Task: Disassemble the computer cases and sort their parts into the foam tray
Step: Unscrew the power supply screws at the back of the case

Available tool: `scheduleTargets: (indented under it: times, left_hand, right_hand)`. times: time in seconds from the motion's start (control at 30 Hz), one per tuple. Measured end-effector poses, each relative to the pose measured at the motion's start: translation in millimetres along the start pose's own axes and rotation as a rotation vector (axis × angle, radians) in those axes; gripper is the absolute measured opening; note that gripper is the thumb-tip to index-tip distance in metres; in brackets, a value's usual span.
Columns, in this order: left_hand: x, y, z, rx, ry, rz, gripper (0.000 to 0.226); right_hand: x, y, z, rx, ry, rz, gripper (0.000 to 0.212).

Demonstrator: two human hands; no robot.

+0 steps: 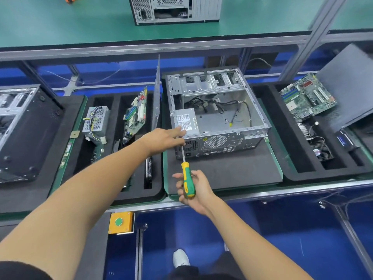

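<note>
With the right hand [193, 188] gripping the screwdriver [187, 178], keep the tip square in the screw while the open left hand [167, 139] steadies the computer case [218, 126].

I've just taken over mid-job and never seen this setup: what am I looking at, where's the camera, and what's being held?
There is no machine here: these are a person's two bare arms, seen from a camera worn on the head, looking down. In front lies an open computer case on black foam, its power supply still inside. The right hand grips a green and yellow screwdriver, its tip up at the case's back corner. The left hand reaches onto that corner. The foam tray on the left already holds a removed power supply and circuit board.
</note>
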State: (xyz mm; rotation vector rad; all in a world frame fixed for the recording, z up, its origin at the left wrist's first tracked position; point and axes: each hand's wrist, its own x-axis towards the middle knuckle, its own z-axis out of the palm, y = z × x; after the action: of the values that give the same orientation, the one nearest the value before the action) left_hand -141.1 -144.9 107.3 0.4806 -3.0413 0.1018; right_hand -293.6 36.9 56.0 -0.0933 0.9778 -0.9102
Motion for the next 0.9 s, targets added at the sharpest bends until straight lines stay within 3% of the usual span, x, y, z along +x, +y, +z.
scheduleTargets:
  times: [0.13,0.33,0.47,0.6,0.67,0.77,0.9]
  left_hand:
    - [-0.2,1.6,-2.0,-0.001,0.046,-0.010,0.042]
    - [-3.5,4.9,-0.8,-0.081,0.041,-0.077,0.043]
    - [-4.9,3.4,2.3,-0.085,0.011,-0.111,0.040]
    - [-4.6,5.1,5.0,-0.088,0.028,-0.122,0.038]
    - [-5.3,5.3,5.3,-0.088,0.038,-0.119,0.039]
    - [-6.1,5.2,6.4,-0.082,0.052,-0.117,0.043]
    - [-5.3,5.3,9.8,-0.098,0.066,-0.133,0.042]
  right_hand:
    - [1.7,4.1,-4.1,0.016,0.019,-0.007,0.045]
    - [5.5,-3.6,5.9,-0.009,0.082,-0.032,0.004]
    - [8.4,-2.0,10.3,-0.046,0.143,-0.093,0.022]
    - [6.9,-2.6,14.4,0.071,0.094,-0.033,0.008]
    - [5.6,-2.8,12.7,0.033,0.049,-0.018,0.033]
    - [1.7,2.5,4.4,0.001,0.001,-0.022,0.048]
    - [-0.3,4.9,-1.8,0.052,0.004,-0.002,0.040]
